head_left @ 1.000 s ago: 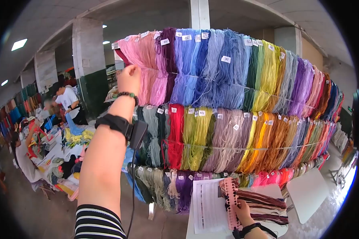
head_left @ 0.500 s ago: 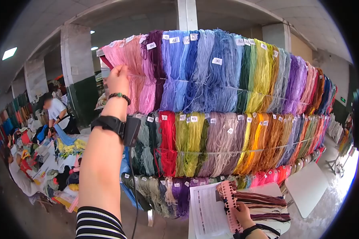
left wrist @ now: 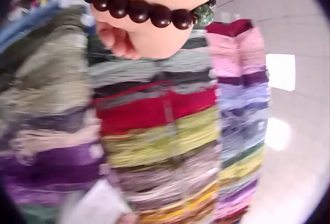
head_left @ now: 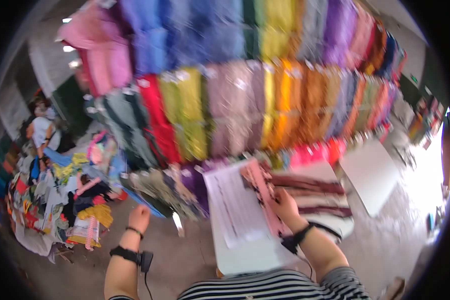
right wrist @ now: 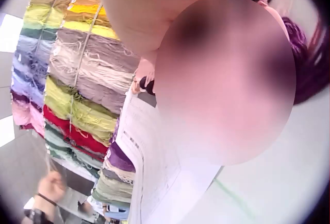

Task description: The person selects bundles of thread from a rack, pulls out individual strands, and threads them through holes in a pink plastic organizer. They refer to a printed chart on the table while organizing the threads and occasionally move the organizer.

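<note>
In the head view my left hand is low on the left, fingers curled, apart from the yarn rack. A faint pale line runs by it in the right wrist view; I cannot tell whether the hand holds it. My right hand grips a pink strip with holes along its edge. Maroon, brown and cream thread bundles are looped through the strip and trail right over the white table. A printed sheet lies left of the strip, partly under it. A blurred patch hides much of the right wrist view.
Rows of tagged, coloured yarn skeins hang on a rack beyond the table. A second white board is on the right. At left, a table heaped with yarn has a person beside it.
My left hand has left the pink skeins at the rack's upper left and dropped low beside the table. The head view has tilted down. My right hand keeps its grip on the strip.
</note>
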`<state>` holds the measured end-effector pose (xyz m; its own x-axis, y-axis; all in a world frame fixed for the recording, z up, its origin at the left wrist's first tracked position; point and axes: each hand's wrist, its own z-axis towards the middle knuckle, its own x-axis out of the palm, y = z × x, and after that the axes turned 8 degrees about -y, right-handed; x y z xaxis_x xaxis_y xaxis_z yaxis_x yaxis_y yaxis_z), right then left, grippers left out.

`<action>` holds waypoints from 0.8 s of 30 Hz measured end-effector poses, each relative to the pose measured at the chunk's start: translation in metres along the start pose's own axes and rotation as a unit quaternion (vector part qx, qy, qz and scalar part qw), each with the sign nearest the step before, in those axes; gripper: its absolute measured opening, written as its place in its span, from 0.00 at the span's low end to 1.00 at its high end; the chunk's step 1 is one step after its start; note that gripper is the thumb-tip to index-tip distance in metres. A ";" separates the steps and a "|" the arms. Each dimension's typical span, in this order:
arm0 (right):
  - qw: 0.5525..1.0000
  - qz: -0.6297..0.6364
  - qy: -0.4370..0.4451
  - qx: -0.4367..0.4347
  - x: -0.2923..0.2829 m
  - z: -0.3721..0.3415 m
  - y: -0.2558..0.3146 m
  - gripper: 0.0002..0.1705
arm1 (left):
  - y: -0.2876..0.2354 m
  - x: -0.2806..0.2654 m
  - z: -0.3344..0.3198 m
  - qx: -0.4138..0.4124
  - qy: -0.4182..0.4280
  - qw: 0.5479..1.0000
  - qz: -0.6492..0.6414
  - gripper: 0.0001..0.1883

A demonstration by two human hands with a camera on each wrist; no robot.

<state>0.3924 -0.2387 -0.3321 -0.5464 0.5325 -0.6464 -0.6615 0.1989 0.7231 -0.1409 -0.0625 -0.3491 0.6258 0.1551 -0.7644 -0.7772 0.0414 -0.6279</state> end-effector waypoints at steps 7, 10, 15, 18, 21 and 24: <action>0.951 0.062 0.069 -0.295 -0.064 -0.019 0.073 0.18 | -0.182 -0.016 -0.173 0.003 0.334 0.940 -0.073 0.11; 0.846 0.299 0.326 -0.298 -0.065 -0.037 0.112 0.28 | -0.275 -0.011 -0.179 0.070 0.322 0.929 -0.166 0.08; 0.818 0.371 0.439 -0.035 -0.057 -0.030 0.109 0.24 | -0.315 0.020 -0.174 0.087 0.285 0.918 -0.263 0.08; 0.807 0.336 0.486 -0.013 -0.078 -0.019 0.106 0.18 | -0.318 0.030 -0.170 0.057 0.334 0.895 -0.292 0.08; 0.833 0.263 0.487 -0.004 -0.083 -0.004 0.094 0.10 | -0.314 0.041 -0.162 0.068 0.324 0.905 -0.265 0.09; 0.793 0.363 0.488 0.037 -0.086 0.018 0.071 0.09 | -0.304 0.058 -0.149 0.052 0.296 0.906 -0.298 0.09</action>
<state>0.4012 -0.2557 -0.2208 -0.9307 -0.3539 0.0926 0.0223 0.1977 0.9800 0.1412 -0.2126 -0.2249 0.8379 -0.4803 -0.2592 -0.2730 0.0424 -0.9611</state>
